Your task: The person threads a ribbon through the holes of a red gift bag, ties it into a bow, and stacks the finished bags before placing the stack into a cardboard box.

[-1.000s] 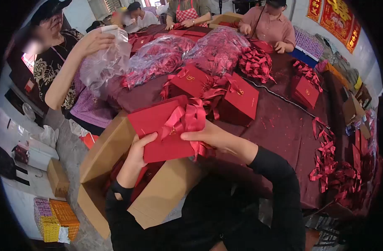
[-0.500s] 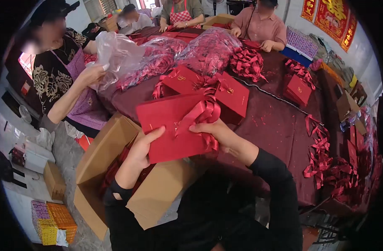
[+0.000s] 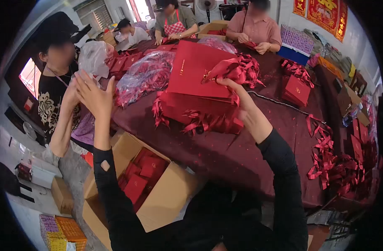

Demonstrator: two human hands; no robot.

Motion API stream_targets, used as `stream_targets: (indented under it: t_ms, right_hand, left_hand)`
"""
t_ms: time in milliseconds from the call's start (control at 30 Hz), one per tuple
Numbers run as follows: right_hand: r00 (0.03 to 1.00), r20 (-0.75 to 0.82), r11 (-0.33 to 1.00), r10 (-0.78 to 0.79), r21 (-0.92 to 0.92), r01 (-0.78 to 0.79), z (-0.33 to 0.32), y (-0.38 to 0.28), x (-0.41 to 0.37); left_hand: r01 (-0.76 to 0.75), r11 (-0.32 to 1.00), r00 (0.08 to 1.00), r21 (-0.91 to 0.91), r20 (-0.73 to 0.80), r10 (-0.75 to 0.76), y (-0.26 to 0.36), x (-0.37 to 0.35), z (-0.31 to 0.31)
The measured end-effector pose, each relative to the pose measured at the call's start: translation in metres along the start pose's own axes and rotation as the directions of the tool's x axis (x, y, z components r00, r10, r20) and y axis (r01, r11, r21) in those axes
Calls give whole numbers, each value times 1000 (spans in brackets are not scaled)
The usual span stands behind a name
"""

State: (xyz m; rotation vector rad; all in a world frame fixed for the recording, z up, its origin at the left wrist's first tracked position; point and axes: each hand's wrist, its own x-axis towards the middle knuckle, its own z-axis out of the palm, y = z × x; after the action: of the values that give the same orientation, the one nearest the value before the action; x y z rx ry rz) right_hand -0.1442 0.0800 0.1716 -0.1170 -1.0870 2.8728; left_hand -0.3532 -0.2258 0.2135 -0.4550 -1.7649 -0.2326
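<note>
A bundle of flat red bags (image 3: 193,73) with gold print and red ribbons is held up over the table by my right hand (image 3: 235,96), its fingers closed at the ribbon side. Off to the left, my left hand (image 3: 94,94) is raised with its fingers spread and nothing in it. It overlaps a co-worker's hand in view; whether they touch is unclear. More red bags and ribbons lie on the dark red tablecloth (image 3: 262,154) below the bundle. An open cardboard box (image 3: 168,196) holding red bags (image 3: 137,186) stands in front of the table at the left.
A co-worker (image 3: 60,79) stands close at the left, near a clear plastic bag (image 3: 93,58). Several people work at the far side. A plastic-wrapped ribbon pile (image 3: 147,75), a red bag stack (image 3: 297,90) and loose ribbons (image 3: 325,167) lie on the table.
My left hand has let go of the red bags and moved up and left. My right hand has lifted the bundle and turned it. The co-worker's hand has moved away from the plastic bag.
</note>
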Motion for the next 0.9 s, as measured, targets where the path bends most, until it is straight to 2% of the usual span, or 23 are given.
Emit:
stream_targets:
  t_ms: [100, 133, 233, 267, 367, 400, 467, 500, 533, 567, 600, 633, 700, 733, 767, 833, 867, 900]
  right_hand:
    - [1000, 5, 1000, 13, 2, -13, -1, -4, 8]
    - [1000, 11, 1000, 13, -2, -13, -2, -5, 11]
    - [1000, -26, 999, -10, -45, 9, -2, -5, 20]
    - [1000, -18, 999, -5, -44, 4, -2, -4, 22]
    - [1000, -6, 999, 11, -39, -12, 2, -3, 25]
    - [1000, -4, 999, 17, -34, -18, 3, -2, 26]
    - [1000, -12, 999, 4, -40, -4, 0, 1, 33]
    - [1000, -15, 999, -15, -47, 14, -1, 2, 37]
    - [1000, -18, 999, -14, -47, 13, -1, 3, 41]
    - [1000, -7, 999, -8, -51, 7, -1, 3, 44]
    - [1000, 4, 999, 0, -54, 0, 3, 4, 45]
    - [1000, 1, 998, 6, -55, -6, 7, 5, 44]
    - [999, 31, 1000, 22, 14, -23, 19, 8, 44]
    - [997, 52, 997, 53, 49, -56, 19, 10, 49]
    - [997, 53, 997, 57, 49, -60, 21, 12, 51]
    - [994, 70, 996, 81, 32, -83, 23, 15, 56]
    - [994, 71, 996, 82, 29, -84, 23, 16, 60]
    - [995, 54, 996, 86, 19, -87, 24, 18, 65]
  left_hand:
    - [65, 975, 998, 212, -32, -60, -6, 15, 5]
    - [70, 974, 997, 216, -38, -63, -10, 14, 8]
    - [1, 957, 977, 291, 204, -63, -12, 10, 5]
    - [2, 956, 976, 295, 206, -66, -12, 5, 3]
    - [-143, 933, 939, 330, 344, 22, -13, -9, -1]
    - [-144, 933, 937, 330, 349, 21, -13, -12, -1]
    - [-246, 946, 844, 210, 527, 102, -12, -18, -1]
    - [-356, 930, 869, 96, 400, 292, -12, -25, -3]
    - [-356, 930, 868, 94, 402, 292, -15, -31, 8]
    - [-298, 940, 767, -168, 543, 340, -21, -39, 25]
    - [-178, 898, 640, -403, 646, 417, -18, -41, 29]
    - [-173, 899, 638, -403, 650, 414, -16, -47, 31]
    - [-8, 928, 325, -373, 876, 356, -8, -58, 33]
    - [-107, 929, 280, -353, 886, 369, -5, -65, 40]
    - [-105, 931, 279, -350, 888, 365, -4, -71, 41]
    - [-294, 887, 151, -356, 899, 411, 4, -77, 38]
    - [-340, 885, 79, -317, 928, 363, 7, -80, 40]
    - [-337, 887, 81, -316, 929, 361, 13, -79, 37]
